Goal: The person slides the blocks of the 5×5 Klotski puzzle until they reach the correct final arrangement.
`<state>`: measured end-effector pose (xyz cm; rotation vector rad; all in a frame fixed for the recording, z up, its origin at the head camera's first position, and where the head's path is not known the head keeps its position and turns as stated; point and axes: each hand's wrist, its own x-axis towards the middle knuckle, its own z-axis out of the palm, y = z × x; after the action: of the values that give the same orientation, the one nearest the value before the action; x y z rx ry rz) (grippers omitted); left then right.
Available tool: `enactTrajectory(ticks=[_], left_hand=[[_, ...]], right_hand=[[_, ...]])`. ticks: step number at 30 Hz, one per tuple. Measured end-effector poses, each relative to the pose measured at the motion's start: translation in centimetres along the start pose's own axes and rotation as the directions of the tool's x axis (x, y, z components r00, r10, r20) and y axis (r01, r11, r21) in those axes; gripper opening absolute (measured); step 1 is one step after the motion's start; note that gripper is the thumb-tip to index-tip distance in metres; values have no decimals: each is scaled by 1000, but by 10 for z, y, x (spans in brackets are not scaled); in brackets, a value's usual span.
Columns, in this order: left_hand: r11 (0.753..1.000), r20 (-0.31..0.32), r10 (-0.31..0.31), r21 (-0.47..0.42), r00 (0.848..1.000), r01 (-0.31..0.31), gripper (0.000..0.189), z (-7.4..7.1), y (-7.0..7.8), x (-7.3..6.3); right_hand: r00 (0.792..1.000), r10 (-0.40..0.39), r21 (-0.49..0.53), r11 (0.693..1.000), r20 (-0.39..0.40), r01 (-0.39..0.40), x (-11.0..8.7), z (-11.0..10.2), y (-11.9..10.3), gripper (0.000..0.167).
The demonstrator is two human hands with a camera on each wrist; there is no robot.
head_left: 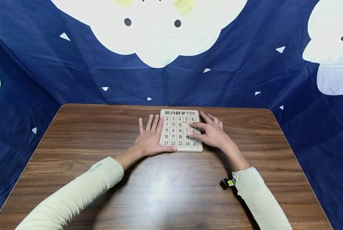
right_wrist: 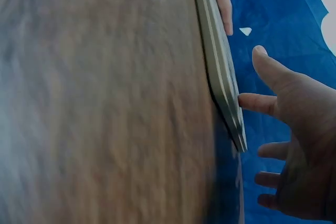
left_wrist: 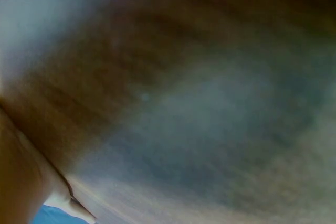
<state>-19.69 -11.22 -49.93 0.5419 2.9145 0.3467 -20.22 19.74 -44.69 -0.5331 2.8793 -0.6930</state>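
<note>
A pale wooden number slide puzzle [head_left: 188,149] lies on the table, its numbered tiles in rows under a printed heading. My left hand [head_left: 149,140] rests along its left side, fingers spread straight and thumb on the bottom edge. From the right, my right hand [head_left: 213,132] reaches over the puzzle. Its index fingertip touches a partly covered tile [head_left: 189,125] in the second row, right of a bare slot. In the right wrist view that finger meets the board [right_wrist: 223,66], the thumb standing apart. The left wrist view is blurred, with part of the left hand [left_wrist: 23,177] at the corner.
The brown wood-grain table [head_left: 159,191] has rounded far corners. A dark blue curtain [head_left: 116,76] with white clouds and triangles surrounds its back and sides. A small black device with a yellow tag [head_left: 230,182] sits at the right sleeve cuff.
</note>
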Motion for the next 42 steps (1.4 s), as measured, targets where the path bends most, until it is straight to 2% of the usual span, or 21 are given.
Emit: enactTrajectory(ticks=[8,14,17,25,29,33,37,42], left_hand=[[1000,3,2,1,1000,-2,157,0,-3,-2],[1000,-8,1,2,1000,-1,157,0,-4,-4],[1000,-6,-2,1,1000,2,157,0,-4,-3],[1000,-7,0,-1,1000,0,157,-1,-2,-2],[1000,-4,6,-6,1000,-6,157,-2,-2,-3],[1000,-7,8,-1,1000,-8,156,-1,-1,-2],[1000,-1,4,-3,1000,-4,156,-1,0,-1],[1000,3,4,-2,1000,-4,156,-1,1,-1]], right_hand=[[999,-29,4,1000,40,29,4,9,-7,66],[999,34,3,999,13,-34,6,4,2,72],[999,49,8,999,16,-49,5,2,5,69],[1000,26,28,999,-10,-25,1,0,-1,57],[1000,18,13,1000,-13,-17,7,2,-4,65],[999,23,2,1000,33,-24,15,5,-6,76],[998,44,-8,999,55,-43,16,5,-2,73],[997,75,2,997,28,-75,12,-1,7,67]])
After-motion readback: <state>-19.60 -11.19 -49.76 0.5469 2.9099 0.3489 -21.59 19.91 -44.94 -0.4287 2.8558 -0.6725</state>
